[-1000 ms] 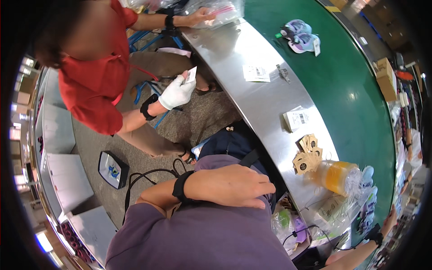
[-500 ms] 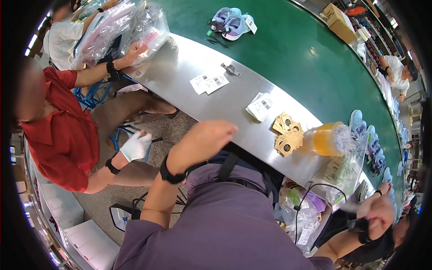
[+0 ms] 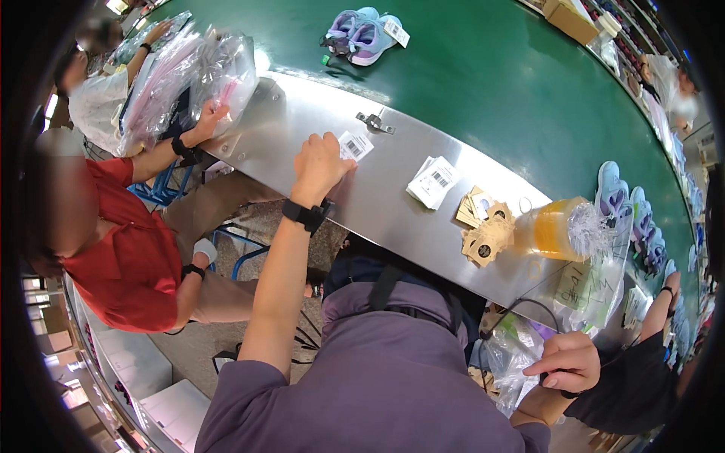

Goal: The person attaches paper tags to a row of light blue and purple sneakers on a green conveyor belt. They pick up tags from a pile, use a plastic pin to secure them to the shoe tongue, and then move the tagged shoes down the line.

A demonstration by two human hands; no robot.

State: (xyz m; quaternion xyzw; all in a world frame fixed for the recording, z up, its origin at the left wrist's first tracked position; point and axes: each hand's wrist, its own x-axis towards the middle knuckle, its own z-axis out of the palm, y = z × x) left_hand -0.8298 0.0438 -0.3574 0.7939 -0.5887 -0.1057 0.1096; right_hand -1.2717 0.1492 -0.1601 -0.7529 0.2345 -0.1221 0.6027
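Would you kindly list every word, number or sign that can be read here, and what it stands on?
White barcode label by the left hand: print too small.
Label stack: barcode; print too small.
Brown cards: dark round mark, unreadable.
Tag on the shoes: print too small.
Clear bag: handwritten strokes, on it or showing through, not reliably legible.
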